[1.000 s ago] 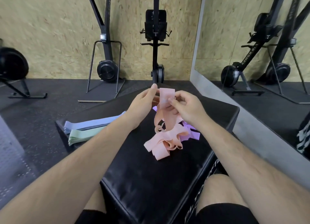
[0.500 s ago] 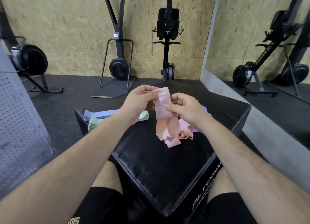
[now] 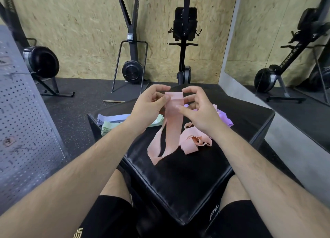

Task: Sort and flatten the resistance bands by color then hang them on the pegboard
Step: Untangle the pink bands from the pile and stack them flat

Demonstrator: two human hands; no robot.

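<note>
Both hands are up over the middle of the black padded bench point(image 3: 178, 184), and they have one pink band point(image 3: 174, 123) between them. The left hand point(image 3: 148, 105) has its grip closed on the band's top end, thumb and fingers pinching the left edge. The right hand point(image 3: 198, 112) grips the same end from the other side, thumb pressed on the front face and forefinger arched over the top. The band hangs down from the two grips as a long loop, its two strands spreading apart and its lower end touching the bench top towards the near side. Just beside it on the bench top, below the right hand, sits the tangle of pink bands point(image 3: 194, 139), curled and lying over one another. Beyond that tangle, towards the bench's far right edge, the purple bands point(image 3: 225, 117) lie in a loose heap, partly hidden behind the right hand. Over at the bench's far left corner there are two flat stacks side by side, the blue bands point(image 3: 110, 117) farther back and the green bands point(image 3: 110, 128) nearer, touching each other. Off the bench's left side stands the grey pegboard point(image 3: 23, 130); whether anything hangs on it I cannot tell. Past the bench's far end, black exercise machines point(image 3: 133, 70) stand against a chipboard wall. The person sits at the bench's near corner in black shorts point(image 3: 110, 218).
</note>
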